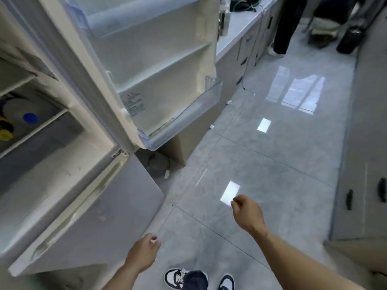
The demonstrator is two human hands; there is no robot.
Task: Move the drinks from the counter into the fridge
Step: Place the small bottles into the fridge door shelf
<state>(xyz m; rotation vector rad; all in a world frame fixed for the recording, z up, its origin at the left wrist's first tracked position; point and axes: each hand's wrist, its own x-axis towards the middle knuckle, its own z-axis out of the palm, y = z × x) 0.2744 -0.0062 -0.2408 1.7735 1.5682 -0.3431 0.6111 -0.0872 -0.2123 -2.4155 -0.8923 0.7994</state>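
The white fridge [62, 164] stands open at the left, its door [159, 65] swung out toward the counter. On a fridge shelf at far left stand bottles, one with a blue cap [30, 118] and one with a yellow cap [5, 135]. The door's shelves hold nothing. My left hand [144, 255] hangs low in front of the fridge, fingers loosely curled, holding nothing. My right hand [247, 212] is out over the floor, fingers loosely curled, also holding nothing. The counter [236, 32] runs back behind the door; a bottle-like thing [225, 21] stands on it.
Glossy grey floor tiles [272, 147] stretch ahead. Grey cabinets [362, 185] with black handles line the right side. Another person's legs [287, 26] stand at the far end by the counter. My shoes [180, 278] show at the bottom.
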